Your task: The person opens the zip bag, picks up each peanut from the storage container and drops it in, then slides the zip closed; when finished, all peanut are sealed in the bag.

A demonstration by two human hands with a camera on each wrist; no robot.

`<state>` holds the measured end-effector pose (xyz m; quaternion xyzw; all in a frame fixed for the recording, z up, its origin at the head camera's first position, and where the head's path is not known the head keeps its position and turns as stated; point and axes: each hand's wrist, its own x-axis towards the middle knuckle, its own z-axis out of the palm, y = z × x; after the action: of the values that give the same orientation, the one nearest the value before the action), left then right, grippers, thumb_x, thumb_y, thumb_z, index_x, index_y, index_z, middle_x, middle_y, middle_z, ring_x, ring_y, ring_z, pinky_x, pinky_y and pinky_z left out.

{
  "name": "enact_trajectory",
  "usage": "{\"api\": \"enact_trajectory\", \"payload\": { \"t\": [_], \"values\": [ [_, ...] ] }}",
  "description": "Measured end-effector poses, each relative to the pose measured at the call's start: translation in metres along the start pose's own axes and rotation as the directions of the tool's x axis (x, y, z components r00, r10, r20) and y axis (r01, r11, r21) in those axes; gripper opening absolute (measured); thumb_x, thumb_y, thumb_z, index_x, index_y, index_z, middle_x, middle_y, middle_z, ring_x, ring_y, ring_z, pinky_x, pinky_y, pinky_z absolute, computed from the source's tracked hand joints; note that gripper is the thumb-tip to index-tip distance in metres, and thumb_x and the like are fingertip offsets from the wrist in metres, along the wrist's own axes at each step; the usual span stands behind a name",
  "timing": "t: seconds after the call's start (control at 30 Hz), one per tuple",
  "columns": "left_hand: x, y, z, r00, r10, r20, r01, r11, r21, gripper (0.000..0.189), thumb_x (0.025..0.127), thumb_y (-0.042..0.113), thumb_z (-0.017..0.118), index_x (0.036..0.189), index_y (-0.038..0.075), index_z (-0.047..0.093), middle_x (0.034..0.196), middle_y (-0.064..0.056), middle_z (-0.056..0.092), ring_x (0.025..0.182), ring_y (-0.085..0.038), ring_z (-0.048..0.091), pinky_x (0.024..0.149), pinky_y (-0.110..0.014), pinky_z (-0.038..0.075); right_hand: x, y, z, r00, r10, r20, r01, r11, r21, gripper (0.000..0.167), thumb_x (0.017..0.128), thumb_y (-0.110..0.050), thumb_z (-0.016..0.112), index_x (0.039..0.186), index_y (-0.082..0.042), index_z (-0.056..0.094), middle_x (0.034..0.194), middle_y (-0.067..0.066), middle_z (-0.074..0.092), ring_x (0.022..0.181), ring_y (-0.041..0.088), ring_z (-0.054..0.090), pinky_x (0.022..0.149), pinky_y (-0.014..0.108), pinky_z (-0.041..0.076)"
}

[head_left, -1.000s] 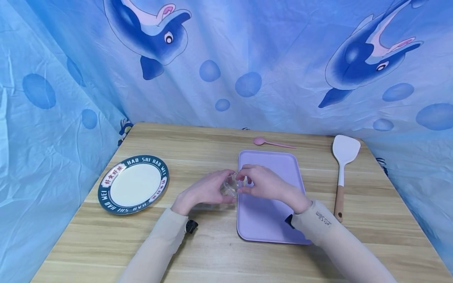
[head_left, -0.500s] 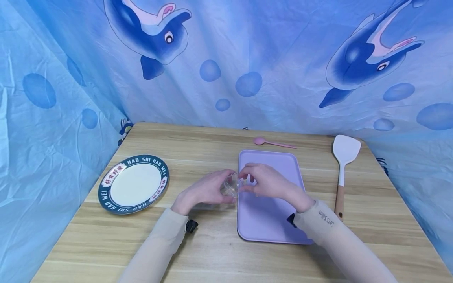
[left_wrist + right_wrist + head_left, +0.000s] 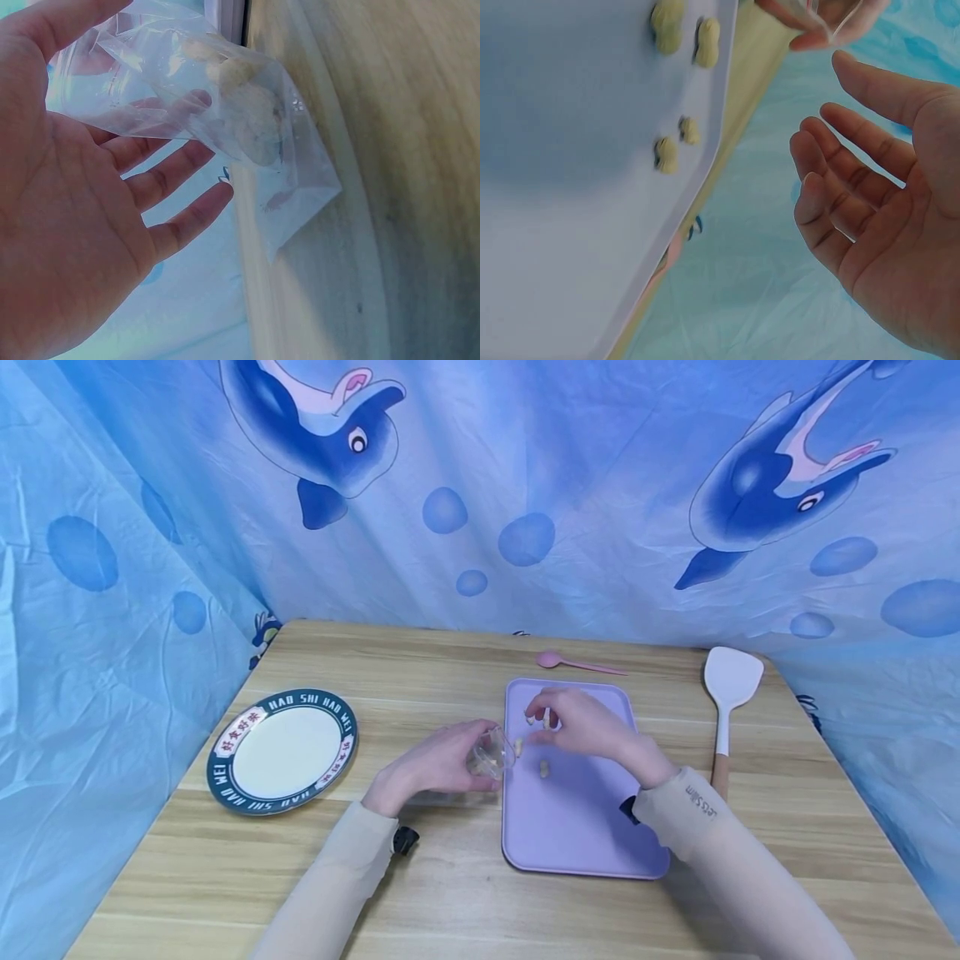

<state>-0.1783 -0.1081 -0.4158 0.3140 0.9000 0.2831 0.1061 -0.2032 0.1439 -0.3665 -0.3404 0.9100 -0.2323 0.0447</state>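
Note:
My left hand [image 3: 442, 760] grips a clear plastic bag [image 3: 300, 165] between thumb and fingers, its mouth at the left edge of the lilac tray [image 3: 570, 835]. A few peanuts [image 3: 251, 120] lie inside the bag. Over the tray's upper part hovers my right hand [image 3: 577, 727], empty, fingers loosely bent and apart. Several peanuts in the shell lie on the tray near it, among them one peanut [image 3: 544, 768] below the hand and another peanut [image 3: 707, 43] close to the rim in the right wrist view.
A white plate [image 3: 285, 752] with a dark green lettered rim stands on the left. Behind the tray lies a pink spoon [image 3: 585, 666]. On the right rests a white spatula [image 3: 733, 681] with a wooden handle. A blue dolphin curtain [image 3: 480, 468] hangs behind the table.
My right hand has left the bag's mouth and moved right over the tray. Several peanuts now show on the tray. The left hand has stayed in place with the bag.

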Motion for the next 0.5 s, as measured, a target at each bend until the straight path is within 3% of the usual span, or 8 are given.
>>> {"api": "enact_trajectory", "payload": {
  "t": [0.17, 0.5],
  "values": [
    [0.0, 0.0, 0.0, 1.0, -0.005, 0.0, 0.005, 1.0, -0.003, 0.082, 0.078, 0.04, 0.083, 0.145, 0.011, 0.046, 0.124, -0.004, 0.063, 0.114, -0.019, 0.058, 0.098, -0.037, 0.047, 0.002, 0.012, -0.003, 1.0, 0.029, 0.004, -0.029, 0.999, 0.026, 0.029, 0.085, -0.014, 0.079, 0.11, -0.001, 0.07, 0.098, 0.01, 0.07, 0.082, 0.026, 0.065, 0.072, 0.034, 0.052],
    [-0.001, 0.001, 0.001, 1.0, -0.011, 0.001, 0.011, 1.0, 0.006, 0.083, 0.078, 0.04, 0.083, 0.146, 0.01, 0.045, 0.126, -0.005, 0.063, 0.117, -0.021, 0.058, 0.101, -0.038, 0.045, 0.008, 0.044, 0.004, 0.996, 0.093, 0.013, -0.094, 0.995, 0.032, 0.033, 0.083, -0.014, 0.081, 0.109, 0.003, 0.07, 0.098, 0.014, 0.069, 0.075, 0.017, 0.061, 0.072, 0.036, 0.053]
  ]
}}
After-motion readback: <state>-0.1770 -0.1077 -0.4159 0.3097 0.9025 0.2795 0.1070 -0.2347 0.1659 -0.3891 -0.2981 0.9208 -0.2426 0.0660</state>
